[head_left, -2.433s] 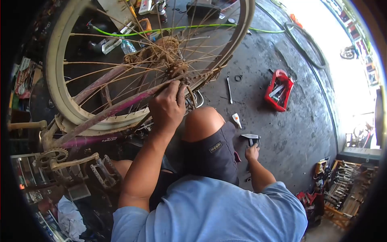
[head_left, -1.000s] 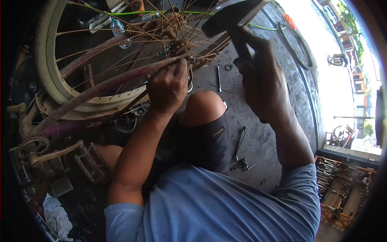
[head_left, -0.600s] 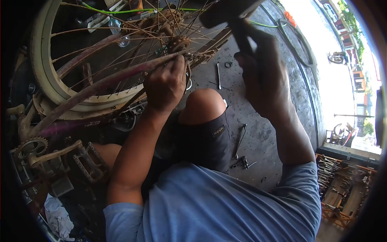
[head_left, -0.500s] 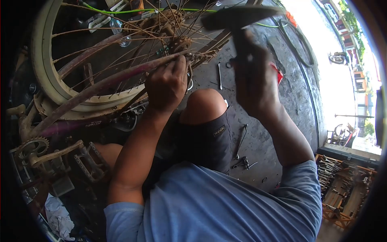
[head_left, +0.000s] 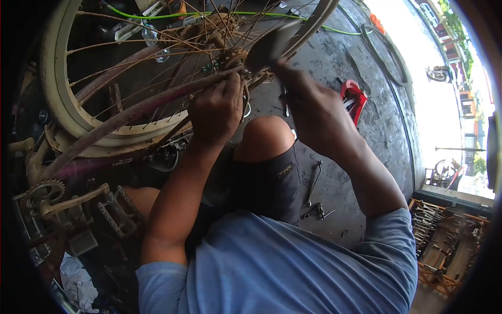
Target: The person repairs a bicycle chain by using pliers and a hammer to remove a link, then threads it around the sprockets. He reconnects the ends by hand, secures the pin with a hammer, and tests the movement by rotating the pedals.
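Note:
My right hand (head_left: 325, 118) is wrapped round the handle of a hammer (head_left: 273, 46). The hammer's head, smeared by motion, is at the axle end of a rusty bicycle wheel hub (head_left: 234, 58). Close beside it, my left hand (head_left: 215, 111) has its fingers pinched together at the end of a worn purple frame tube (head_left: 123, 116). What those fingertips hold is hidden. The bicycle lies tipped over, its pale wheel rim (head_left: 58, 78) and rusty spokes on the left. Its crank (head_left: 76, 203) and pedal (head_left: 117, 212) show lower down.
On the floor by my knee lie a long wrench (head_left: 315, 183) and small metal parts (head_left: 319, 212). A red object (head_left: 356, 99) rests beyond my right hand. A green hose (head_left: 157, 15) crosses the top. A tool rack (head_left: 444, 246) stands at lower right, a cloth (head_left: 77, 277) at lower left.
My right hand has swung the hammer down and to the left, from raised to beside the wheel axle. My left hand stays in place. The red object shows more fully.

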Demonstrator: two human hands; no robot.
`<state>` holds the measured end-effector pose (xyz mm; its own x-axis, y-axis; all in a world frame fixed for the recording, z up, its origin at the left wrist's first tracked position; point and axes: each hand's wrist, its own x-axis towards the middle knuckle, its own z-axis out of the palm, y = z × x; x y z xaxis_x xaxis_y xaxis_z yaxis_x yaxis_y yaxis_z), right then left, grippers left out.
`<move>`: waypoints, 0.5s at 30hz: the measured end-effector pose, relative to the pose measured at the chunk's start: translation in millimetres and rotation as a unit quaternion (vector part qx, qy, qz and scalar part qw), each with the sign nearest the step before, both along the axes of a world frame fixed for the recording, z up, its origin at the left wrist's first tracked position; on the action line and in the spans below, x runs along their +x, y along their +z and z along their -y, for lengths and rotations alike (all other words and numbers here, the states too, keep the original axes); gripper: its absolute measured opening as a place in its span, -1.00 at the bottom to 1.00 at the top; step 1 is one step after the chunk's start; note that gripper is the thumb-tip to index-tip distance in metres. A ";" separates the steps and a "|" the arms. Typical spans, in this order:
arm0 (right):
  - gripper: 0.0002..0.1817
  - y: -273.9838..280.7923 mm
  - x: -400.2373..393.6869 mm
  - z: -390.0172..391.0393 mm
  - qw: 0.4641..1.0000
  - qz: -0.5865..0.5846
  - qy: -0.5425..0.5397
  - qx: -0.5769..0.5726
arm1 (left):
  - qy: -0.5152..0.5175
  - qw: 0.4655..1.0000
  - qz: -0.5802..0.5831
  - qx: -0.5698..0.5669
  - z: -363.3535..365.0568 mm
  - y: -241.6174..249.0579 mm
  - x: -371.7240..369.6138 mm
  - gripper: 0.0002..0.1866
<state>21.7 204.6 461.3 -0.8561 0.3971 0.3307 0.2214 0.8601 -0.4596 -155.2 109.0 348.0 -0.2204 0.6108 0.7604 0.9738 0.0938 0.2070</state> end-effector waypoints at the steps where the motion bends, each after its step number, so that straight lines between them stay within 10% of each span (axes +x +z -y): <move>1: -0.36 -4.7 -2.1 -2.2 0.996 0.060 0.005 -0.062 | 0.012 0.999 0.020 -0.039 3.2 3.2 2.7 -0.79; 9: -0.47 12.0 -3.2 -0.8 0.983 -0.166 -0.019 0.076 | 0.006 1.000 -0.006 -0.004 0.2 -2.7 -1.4 -0.76; 12: -0.49 6.6 1.9 -2.2 0.985 0.155 -0.019 -0.068 | 0.029 0.997 0.016 -0.071 1.5 1.9 1.6 -0.77; 15: -0.51 23.0 1.2 -3.4 0.996 0.058 -0.021 -0.056 | 0.026 0.999 0.012 -0.040 -1.3 -4.1 -1.4 -0.78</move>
<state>22.9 208.0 484.2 -0.8683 0.4618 0.1810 0.3132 0.7935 -0.5217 -156.6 110.3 343.9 -0.2718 0.6571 0.7031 0.9619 0.1623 0.2201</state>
